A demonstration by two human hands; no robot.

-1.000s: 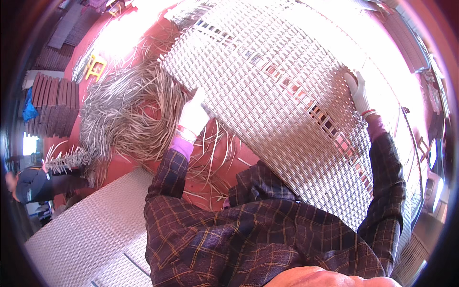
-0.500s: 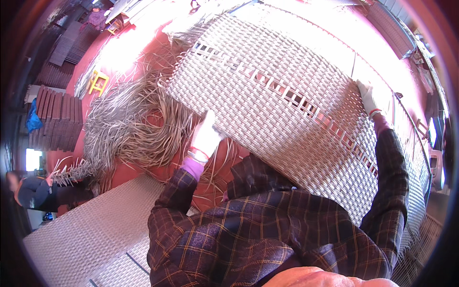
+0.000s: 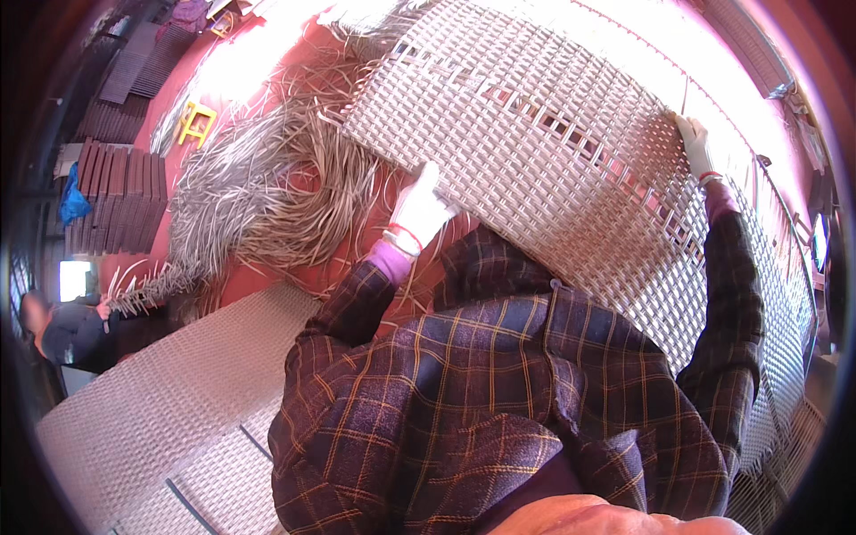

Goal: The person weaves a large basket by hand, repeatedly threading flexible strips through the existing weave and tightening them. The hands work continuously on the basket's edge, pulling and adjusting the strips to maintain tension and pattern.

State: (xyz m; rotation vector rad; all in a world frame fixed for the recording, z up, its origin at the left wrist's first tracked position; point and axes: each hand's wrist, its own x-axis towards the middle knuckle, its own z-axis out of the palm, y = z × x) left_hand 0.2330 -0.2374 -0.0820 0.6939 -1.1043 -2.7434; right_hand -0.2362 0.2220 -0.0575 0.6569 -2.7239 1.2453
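blue sheeting hangs at the left of the frame beside a stack of brown panels; below, a co-worker holds a bundle of pale strips. pale woven sheeting fills the lower left, and a yellow stool sits in the upper left, just beside a wide heap of grey strips. near the centre, the left hand, white-gloved, is clamped on the near edge of a woven panel, thumb on top, other fingers hidden. the panel slants from upper centre to lower right, a band of gaps along it. at upper right, the right hand, also gloved, has its fingers closed over the far edge.
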